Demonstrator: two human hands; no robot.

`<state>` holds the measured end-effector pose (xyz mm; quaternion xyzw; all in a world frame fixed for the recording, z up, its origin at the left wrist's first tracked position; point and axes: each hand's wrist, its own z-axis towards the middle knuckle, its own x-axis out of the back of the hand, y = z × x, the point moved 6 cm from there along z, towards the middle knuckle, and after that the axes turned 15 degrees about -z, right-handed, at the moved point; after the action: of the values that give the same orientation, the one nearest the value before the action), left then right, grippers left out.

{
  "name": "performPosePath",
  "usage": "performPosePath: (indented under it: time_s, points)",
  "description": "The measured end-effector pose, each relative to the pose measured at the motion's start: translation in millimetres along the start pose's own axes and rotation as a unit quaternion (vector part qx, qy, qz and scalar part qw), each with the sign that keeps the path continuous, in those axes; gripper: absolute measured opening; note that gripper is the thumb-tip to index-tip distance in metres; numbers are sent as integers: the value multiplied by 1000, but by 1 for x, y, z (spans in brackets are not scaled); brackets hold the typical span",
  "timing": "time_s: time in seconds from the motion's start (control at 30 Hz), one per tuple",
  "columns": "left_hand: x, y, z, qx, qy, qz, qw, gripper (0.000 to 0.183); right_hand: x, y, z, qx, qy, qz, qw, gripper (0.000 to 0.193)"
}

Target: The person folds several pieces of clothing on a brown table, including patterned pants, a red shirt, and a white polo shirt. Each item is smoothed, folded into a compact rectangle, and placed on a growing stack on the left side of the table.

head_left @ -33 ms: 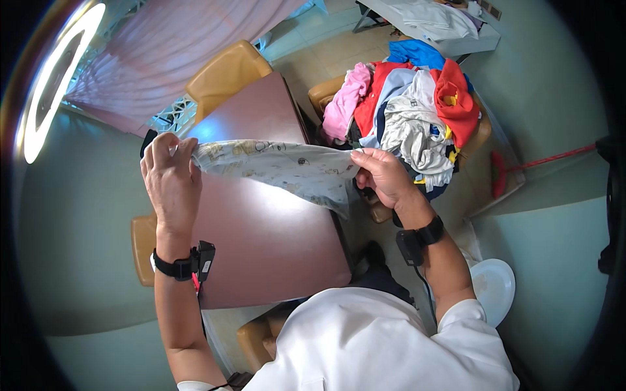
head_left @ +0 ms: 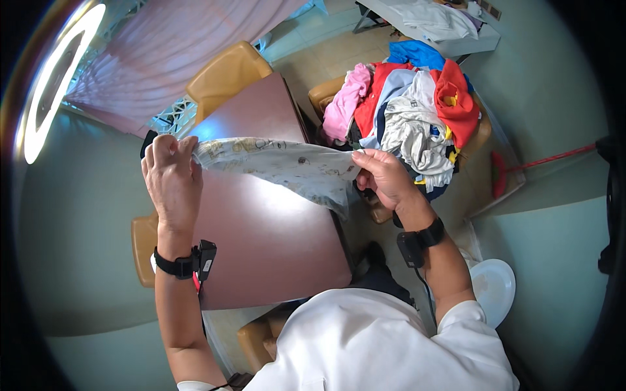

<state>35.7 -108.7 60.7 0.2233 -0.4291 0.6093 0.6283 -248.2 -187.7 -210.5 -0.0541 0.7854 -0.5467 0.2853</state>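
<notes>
A brown table [head_left: 274, 241], clothes pile [head_left: 417, 111], yellow chair [head_left: 225, 75], red broom [head_left: 521, 171].

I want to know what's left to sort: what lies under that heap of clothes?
Under the clothes pile, a tan chair shows at its left edge. Its seat is covered by garments, and anything deeper in the pile cannot be seen.

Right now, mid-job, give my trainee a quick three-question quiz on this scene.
1. True or false: both hands grip the patterned cloth.
2. The clothes pile lies on which side of the brown table: A left, B right?
3. What does each wrist wear?

Key:
1. True: left hand and right hand pinch opposite ends, stretched above the table.
2. B.
3. A black strap with a small device.
</notes>
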Motion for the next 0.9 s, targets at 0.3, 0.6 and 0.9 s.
performPosePath:
  time_s: [0.3, 0.6, 0.9]
  points:
    - [-11, -42, 30, 173, 72, -365, 912, 37, -20, -57, -30, 90, 39, 37, 994, 22]
    - [-33, -106, -45, 150, 82, -732, 659, 38, -89, -45, -70, 80, 43, -8, 996, 23]
    - [-101, -224, -339, 405, 56, -770, 491, 23, -236, 177, -61, -214, -148, -171, 950, 22]
